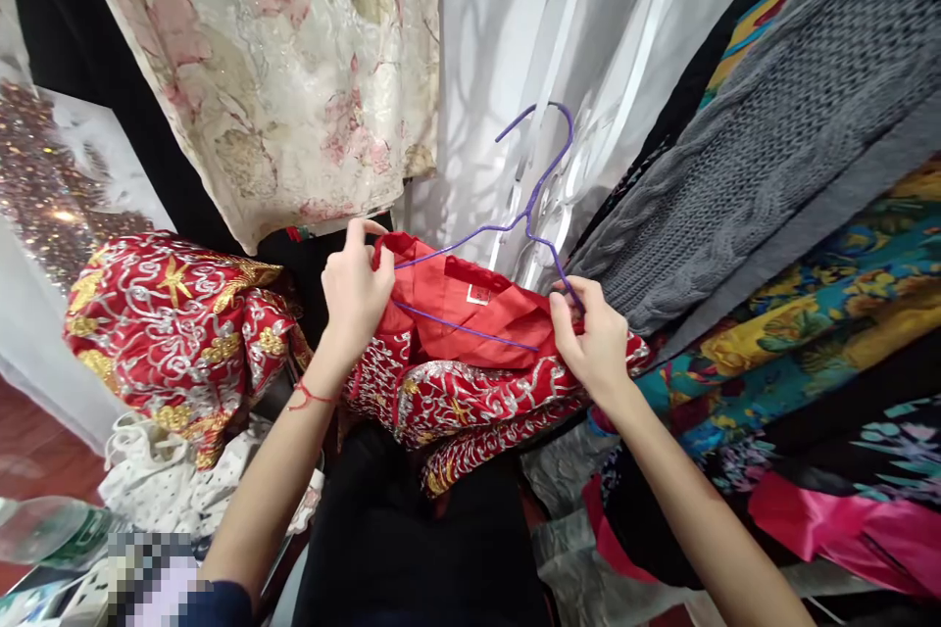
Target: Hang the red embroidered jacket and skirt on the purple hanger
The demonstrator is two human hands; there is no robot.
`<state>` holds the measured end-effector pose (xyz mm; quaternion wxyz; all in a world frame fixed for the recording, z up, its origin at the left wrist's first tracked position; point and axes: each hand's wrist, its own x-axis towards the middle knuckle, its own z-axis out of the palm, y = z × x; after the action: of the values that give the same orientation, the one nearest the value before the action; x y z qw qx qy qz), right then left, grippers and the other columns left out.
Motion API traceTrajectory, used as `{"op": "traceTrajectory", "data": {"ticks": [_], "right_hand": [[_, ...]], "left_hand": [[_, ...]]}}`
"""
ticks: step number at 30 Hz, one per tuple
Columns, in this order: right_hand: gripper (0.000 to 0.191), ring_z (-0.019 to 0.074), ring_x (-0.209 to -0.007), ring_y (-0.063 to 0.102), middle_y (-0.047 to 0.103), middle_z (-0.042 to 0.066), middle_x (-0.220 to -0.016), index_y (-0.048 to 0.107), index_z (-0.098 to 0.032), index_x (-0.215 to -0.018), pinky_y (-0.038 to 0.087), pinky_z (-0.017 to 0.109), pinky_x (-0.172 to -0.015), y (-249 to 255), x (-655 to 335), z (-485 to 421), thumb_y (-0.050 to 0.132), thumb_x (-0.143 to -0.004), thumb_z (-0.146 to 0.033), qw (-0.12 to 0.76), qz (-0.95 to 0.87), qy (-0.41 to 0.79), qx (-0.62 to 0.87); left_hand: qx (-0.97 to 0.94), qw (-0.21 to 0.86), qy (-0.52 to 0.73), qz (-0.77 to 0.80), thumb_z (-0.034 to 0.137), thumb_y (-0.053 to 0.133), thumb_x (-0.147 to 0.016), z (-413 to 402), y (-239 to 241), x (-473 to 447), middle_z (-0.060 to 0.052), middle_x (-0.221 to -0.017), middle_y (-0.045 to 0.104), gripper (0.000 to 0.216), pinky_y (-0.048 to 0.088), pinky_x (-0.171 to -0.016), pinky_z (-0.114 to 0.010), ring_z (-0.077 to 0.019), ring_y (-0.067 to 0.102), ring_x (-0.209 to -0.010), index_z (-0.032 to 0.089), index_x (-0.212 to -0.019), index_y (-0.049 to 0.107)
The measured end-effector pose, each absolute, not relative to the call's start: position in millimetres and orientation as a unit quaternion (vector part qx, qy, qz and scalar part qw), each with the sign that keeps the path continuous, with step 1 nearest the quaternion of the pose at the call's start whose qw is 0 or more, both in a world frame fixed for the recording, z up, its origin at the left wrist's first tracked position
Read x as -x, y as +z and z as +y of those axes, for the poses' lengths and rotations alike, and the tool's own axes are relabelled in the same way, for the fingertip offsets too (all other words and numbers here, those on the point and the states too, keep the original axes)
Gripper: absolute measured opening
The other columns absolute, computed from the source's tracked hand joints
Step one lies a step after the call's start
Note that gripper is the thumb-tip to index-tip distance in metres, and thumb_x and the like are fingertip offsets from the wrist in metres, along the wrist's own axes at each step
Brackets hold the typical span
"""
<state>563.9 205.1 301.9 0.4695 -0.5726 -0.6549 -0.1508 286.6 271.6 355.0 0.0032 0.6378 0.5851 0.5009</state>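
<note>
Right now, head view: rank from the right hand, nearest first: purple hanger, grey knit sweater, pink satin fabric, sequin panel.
1. purple hanger: touching the right hand, just above.
2. grey knit sweater: up and right.
3. pink satin fabric: lower right.
4. sequin panel: far left.

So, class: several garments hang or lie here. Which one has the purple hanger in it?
The plain-lined red embroidered garment between both hands, left hand and right hand, holds the purple hanger; the similar red one at left lies hangerless.

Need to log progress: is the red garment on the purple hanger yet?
Partly on. The hanger lies inside the red garment neck, both hands pinching fabric at its ends; hook free, garment bunched.
</note>
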Motion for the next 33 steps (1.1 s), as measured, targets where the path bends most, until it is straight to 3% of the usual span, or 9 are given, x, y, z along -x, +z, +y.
{"op": "traceTrajectory", "data": {"ticks": [2,6,9,12,15,19,24,27,33], "right_hand": [[0.035,0.0213,-0.076,0.065,0.068,0.009,-0.088,0.055,-0.015,-0.118,0.048,0.031,-0.067,301,-567,203,0.048,-0.095,-0.041,0.449,-0.674,-0.202,0.551],[0.037,0.0308,-0.108,0.058,0.065,0.019,-0.113,0.059,-0.015,-0.119,0.045,0.042,-0.086,297,-573,198,0.056,-0.09,-0.038,0.349,-0.715,-0.333,0.506],[0.022,0.0249,-0.092,0.06,0.07,0.012,-0.096,0.068,-0.019,-0.102,0.039,0.038,-0.082,291,-573,190,0.05,-0.094,-0.028,0.181,-0.808,-0.309,0.468],[0.03,0.0204,-0.069,0.057,0.068,0.008,-0.073,0.07,-0.017,-0.086,0.035,0.035,-0.071,289,-567,174,0.043,-0.096,-0.026,0.055,-0.829,-0.241,0.502],[0.029,0.0269,-0.075,0.06,0.069,0.016,-0.083,0.07,-0.012,-0.095,0.034,0.038,-0.072,291,-557,154,0.052,-0.089,-0.033,0.011,-0.782,-0.217,0.584],[0.044,0.0395,-0.09,0.061,0.068,0.027,-0.098,0.069,-0.005,-0.106,0.035,0.045,-0.078,293,-543,140,0.061,-0.08,-0.039,-0.045,-0.729,-0.181,0.659],[0.04,0.038,-0.094,0.061,0.071,0.029,-0.096,0.071,-0.003,-0.093,0.034,0.045,-0.082,291,-526,150,0.043,-0.093,-0.032,-0.054,-0.7,-0.129,0.7],[0.032,0.0328,-0.09,0.06,0.072,0.02,-0.088,0.066,-0.011,-0.087,0.033,0.043,-0.083,292,-520,146,0.042,-0.094,-0.031,-0.015,-0.734,-0.085,0.673],[0.034,0.0212,-0.081,0.055,0.063,0.003,-0.079,0.044,-0.022,-0.079,0.036,0.041,-0.085,294,-530,129,0.03,-0.102,-0.043,0.075,-0.784,0.071,0.612]], "left_hand": [[-0.645,0.035,0.485,0.59,0.031,0.061,-0.084,278,355,-282,0.0,-0.066,0.062,0.037,0.042,-0.07,-0.026,-0.0175,0.059,-0.066,0.017,-0.119,0.062],[-0.696,0.061,0.406,0.589,0.044,0.063,-0.083,287,358,-271,-0.008,-0.087,0.072,0.032,0.044,-0.075,-0.028,-0.0222,0.064,-0.08,0.016,-0.097,0.071],[-0.701,0.043,0.371,0.607,0.043,0.058,-0.088,283,360,-271,-0.009,-0.091,0.074,0.029,0.043,-0.071,-0.027,-0.0231,0.064,-0.082,0.019,-0.092,0.073],[-0.686,-0.006,0.339,0.643,0.044,0.057,-0.089,276,359,-276,-0.009,-0.09,0.074,0.029,0.041,-0.068,-0.027,-0.0252,0.065,-0.084,0.021,-0.094,0.072],[-0.68,-0.041,0.313,0.662,0.046,0.053,-0.092,270,356,-280,-0.009,-0.086,0.072,0.03,0.041,-0.068,-0.027,-0.0262,0.065,-0.083,0.021,-0.094,0.07],[-0.672,-0.061,0.298,0.675,0.047,0.048,-0.095,266,349,-283,-0.011,-0.086,0.071,0.032,0.042,-0.07,-0.029,-0.0276,0.065,-0.084,0.022,-0.099,0.067],[-0.665,-0.053,0.293,0.685,0.049,0.044,-0.096,259,342,-284,-0.012,-0.086,0.07,0.035,0.042,-0.072,-0.031,-0.0292,0.065,-0.083,0.022,-0.106,0.064],[-0.659,-0.039,0.307,0.686,0.049,0.044,-0.097,254,341,-284,-0.011,-0.084,0.07,0.036,0.042,-0.073,-0.03,-0.0281,0.065,-0.08,0.021,-0.107,0.064],[-0.662,-0.033,0.3,0.686,0.049,0.043,-0.098,250,339,-283,-0.011,-0.083,0.069,0.036,0.041,-0.07,-0.03,-0.0288,0.066,-0.08,0.021,-0.108,0.064]]}}
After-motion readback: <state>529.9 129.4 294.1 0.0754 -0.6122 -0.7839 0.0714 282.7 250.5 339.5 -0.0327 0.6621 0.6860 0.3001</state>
